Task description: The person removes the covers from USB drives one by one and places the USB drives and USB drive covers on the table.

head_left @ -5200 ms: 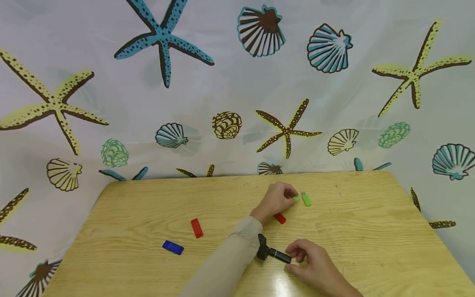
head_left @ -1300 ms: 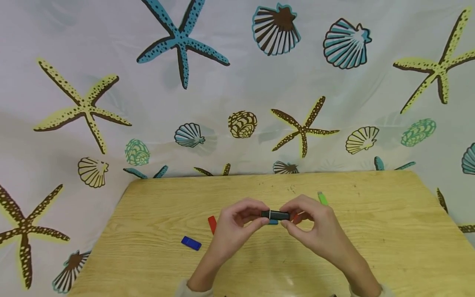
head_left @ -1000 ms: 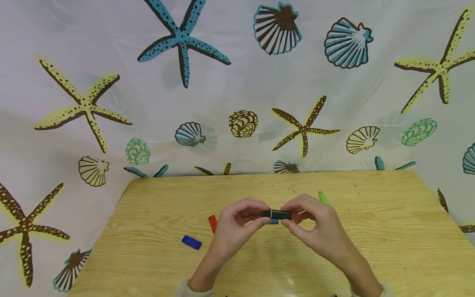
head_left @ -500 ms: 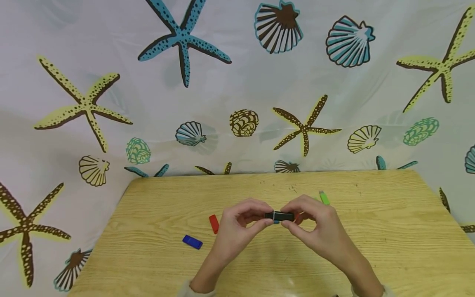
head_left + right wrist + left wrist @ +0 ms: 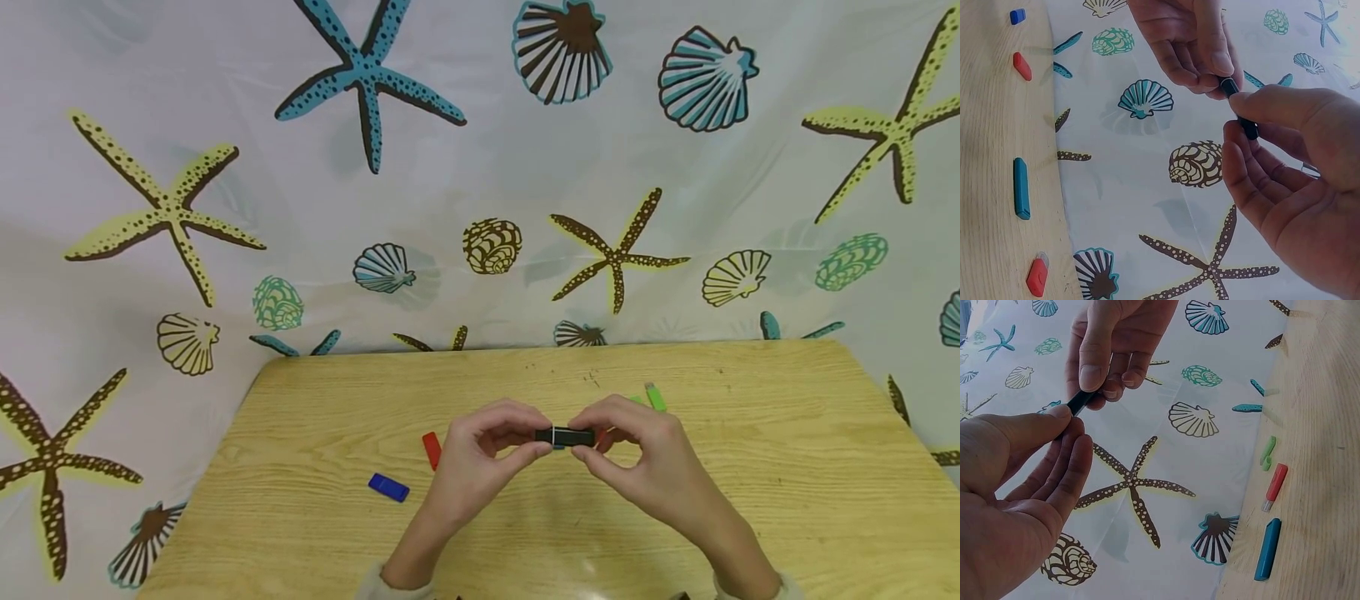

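Observation:
A black USB stick with a thin pale band is held level above the table. My left hand pinches its left end between thumb and fingers. At the other end, the thumb and fingers of my right hand pinch the longer part. Both wrist views show the fingertips close together on the black stick, covering much of it. Whether its two parts are pressed fully together, I cannot tell. Below the hands lies a teal stick, mostly hidden in the head view.
On the wooden table lie a blue piece and a red piece, left of my hands. A red USB stick with a metal plug and a green USB stick beside a small green piece lie farther right. A shell-patterned cloth hangs behind.
Earlier my left hand was at the small green piece and my right hand by the black stick on the table. Both hands then came to hold the black stick; the last second shows little movement.

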Tool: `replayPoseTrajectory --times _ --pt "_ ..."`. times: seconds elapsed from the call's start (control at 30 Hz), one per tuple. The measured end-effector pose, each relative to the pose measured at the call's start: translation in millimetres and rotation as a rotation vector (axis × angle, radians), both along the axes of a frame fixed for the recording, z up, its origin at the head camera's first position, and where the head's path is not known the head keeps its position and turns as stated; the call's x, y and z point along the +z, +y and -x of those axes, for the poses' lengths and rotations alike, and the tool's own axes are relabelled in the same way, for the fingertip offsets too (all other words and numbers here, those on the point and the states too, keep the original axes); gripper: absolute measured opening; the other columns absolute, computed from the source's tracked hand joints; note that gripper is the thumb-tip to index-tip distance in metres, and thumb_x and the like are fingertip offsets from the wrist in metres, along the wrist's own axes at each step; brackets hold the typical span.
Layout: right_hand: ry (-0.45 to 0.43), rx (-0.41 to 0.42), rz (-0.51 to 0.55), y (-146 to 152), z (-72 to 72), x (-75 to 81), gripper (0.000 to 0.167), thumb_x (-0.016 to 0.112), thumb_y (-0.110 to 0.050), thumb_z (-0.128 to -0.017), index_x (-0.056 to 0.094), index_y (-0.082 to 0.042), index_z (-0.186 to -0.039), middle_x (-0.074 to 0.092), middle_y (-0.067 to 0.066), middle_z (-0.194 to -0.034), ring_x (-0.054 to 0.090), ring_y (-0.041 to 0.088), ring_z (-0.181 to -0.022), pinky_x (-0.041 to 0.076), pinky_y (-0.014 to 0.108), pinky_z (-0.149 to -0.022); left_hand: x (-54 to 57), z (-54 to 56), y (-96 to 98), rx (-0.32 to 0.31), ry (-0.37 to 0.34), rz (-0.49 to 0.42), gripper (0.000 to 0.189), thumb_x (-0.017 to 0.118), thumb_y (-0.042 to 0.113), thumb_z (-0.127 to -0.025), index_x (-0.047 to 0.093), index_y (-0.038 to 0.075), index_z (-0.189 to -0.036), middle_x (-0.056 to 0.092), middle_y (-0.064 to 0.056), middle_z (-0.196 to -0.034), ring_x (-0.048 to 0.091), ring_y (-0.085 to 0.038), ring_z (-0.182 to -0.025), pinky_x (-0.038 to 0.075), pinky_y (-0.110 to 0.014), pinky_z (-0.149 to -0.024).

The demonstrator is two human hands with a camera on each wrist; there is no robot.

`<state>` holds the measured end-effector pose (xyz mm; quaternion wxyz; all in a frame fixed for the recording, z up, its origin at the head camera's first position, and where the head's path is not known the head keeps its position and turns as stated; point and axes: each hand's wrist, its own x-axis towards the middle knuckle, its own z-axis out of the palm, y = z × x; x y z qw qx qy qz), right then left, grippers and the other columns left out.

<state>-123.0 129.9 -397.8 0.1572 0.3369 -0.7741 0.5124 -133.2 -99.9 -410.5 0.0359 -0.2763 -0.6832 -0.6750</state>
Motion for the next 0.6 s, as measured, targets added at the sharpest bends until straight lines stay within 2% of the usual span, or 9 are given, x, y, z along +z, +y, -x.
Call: replayPoseTrajectory --times 0.17,0.6 --pt "0.001 0.002 0.001 0.5 0.2 0.0 0.031 0.082 0.003 -0.085 0.073 -0.015 -0.108 0.071 -0.002 -0.1 0.067 0.012 -0.079 0.062 0.029 -0.069 1.8 -0.4 -0.8 -0.004 -0.016 0.002 0.02 0.077 -0.004 -0.089 0.076 0.002 -0.108 0.071 -0.013 -0.109 0.073 -0.026 -0.095 0.061 -0.04 -0.088" --pt "0.011 -0.001 -0.011 2.1 1.5 -0.3 0.032 0.082 0.003 -0.085 0.074 -0.017 -0.108 0.071 -0.003 -0.1 0.066 0.011 -0.078 0.062 0.031 -0.07 0.3 1.0 -1.9 -0.006 -0.006 0.005 0.02 0.077 -0.006 -0.088 0.076 -0.001 -0.107 0.071 -0.016 -0.109 0.073 -0.026 -0.095 0.061 -0.039 -0.086"
